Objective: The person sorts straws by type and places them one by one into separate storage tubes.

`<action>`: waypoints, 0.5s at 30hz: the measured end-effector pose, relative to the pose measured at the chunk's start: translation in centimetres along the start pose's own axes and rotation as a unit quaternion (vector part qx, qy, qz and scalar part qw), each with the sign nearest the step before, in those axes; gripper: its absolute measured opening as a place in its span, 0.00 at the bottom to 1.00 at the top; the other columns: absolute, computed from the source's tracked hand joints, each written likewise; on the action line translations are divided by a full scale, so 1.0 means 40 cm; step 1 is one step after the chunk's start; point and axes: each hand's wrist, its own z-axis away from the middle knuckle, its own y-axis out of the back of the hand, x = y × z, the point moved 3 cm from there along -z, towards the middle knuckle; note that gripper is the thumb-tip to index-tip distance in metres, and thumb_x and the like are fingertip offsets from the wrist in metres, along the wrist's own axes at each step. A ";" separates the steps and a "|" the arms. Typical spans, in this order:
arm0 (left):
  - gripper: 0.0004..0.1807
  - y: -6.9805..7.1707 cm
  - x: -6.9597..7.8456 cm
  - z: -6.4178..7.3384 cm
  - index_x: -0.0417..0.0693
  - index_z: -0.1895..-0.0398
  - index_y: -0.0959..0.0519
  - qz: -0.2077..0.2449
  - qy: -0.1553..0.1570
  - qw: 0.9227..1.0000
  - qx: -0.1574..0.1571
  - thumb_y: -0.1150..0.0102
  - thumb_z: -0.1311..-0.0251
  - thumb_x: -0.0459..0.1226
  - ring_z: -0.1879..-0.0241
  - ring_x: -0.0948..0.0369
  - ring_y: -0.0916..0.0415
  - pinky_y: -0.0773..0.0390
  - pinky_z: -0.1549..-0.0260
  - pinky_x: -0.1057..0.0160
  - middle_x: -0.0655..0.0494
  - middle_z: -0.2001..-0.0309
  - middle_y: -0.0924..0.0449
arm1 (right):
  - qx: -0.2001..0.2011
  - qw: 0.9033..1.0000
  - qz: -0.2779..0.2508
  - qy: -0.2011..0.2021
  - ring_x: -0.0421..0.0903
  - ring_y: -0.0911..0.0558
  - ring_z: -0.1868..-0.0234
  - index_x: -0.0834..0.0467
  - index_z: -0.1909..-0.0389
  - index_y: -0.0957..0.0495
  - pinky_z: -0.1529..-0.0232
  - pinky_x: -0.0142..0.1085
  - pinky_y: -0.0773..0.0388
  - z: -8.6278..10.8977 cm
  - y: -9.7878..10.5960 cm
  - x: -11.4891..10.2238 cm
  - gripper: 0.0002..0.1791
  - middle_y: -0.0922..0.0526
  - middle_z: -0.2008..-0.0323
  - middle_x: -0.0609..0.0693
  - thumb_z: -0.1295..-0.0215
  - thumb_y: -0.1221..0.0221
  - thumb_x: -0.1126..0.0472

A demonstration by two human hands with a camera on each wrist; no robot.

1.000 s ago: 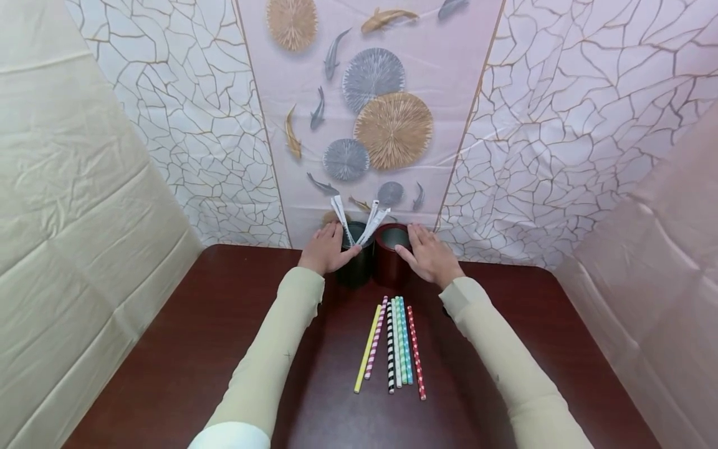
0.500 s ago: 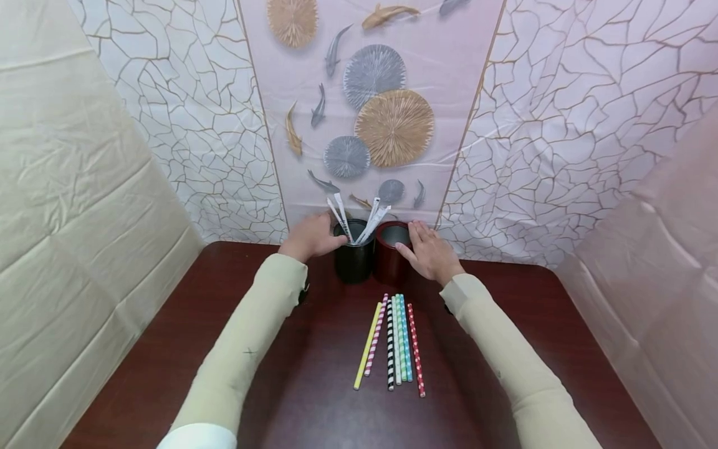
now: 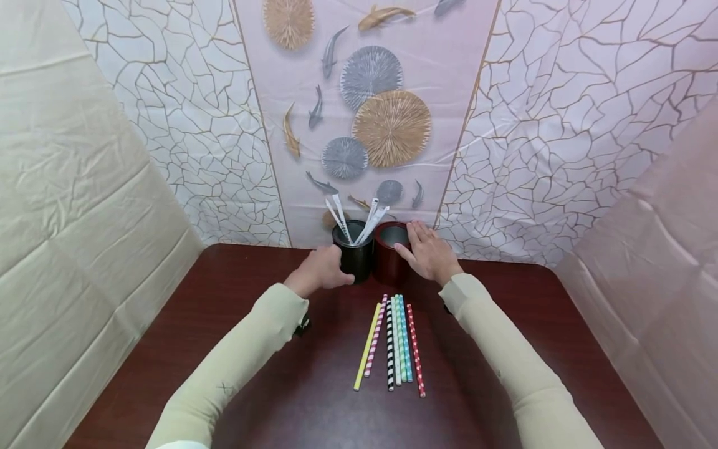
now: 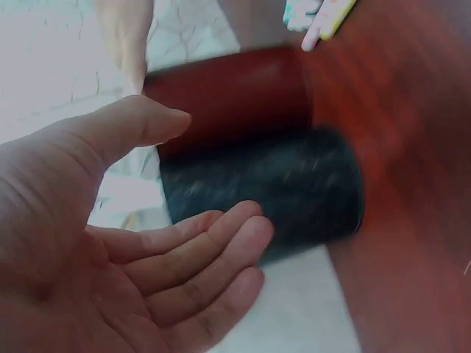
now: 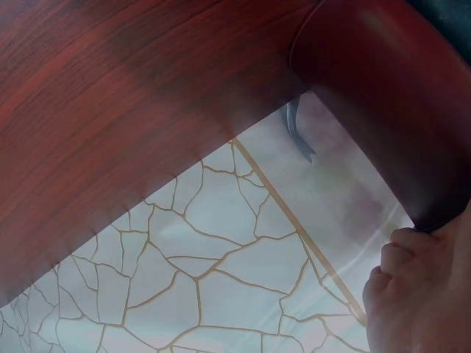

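Note:
In the head view a black cup (image 3: 353, 259) stands at the table's back edge, with several paper-wrapped straws (image 3: 370, 222) leaning out of it. Right beside it is a dark red cup (image 3: 389, 265), its top uncovered. My left hand (image 3: 321, 269) is at the front left of the black cup. The left wrist view shows that hand's fingers (image 4: 246, 239) loosely bent and its thumb apart, with nothing held between them. My right hand (image 3: 430, 252) rests against the red cup's right side near the rim, fingers extended and thumb by the opening.
Several patterned paper straws (image 3: 391, 346) lie in a loose row on the brown table (image 3: 235, 349) in front of the cups. A patterned cloth (image 3: 505, 187) hangs behind the table, and beige cloth walls (image 3: 73, 218) stand at both sides.
My left hand has drawn off the black cup's left rim and come lower and nearer, to the cup's front left. The right hand stays at the red cup.

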 end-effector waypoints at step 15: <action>0.21 -0.242 0.000 -0.015 0.47 0.82 0.23 0.106 0.031 0.993 -0.046 0.27 0.40 0.48 0.79 0.59 0.29 0.30 0.75 0.62 0.58 0.85 0.28 | 0.007 1.000 0.004 0.002 0.60 0.49 0.14 0.66 0.16 0.53 0.16 0.54 0.48 0.003 0.001 -0.001 0.48 0.49 0.15 0.64 0.17 0.66 0.32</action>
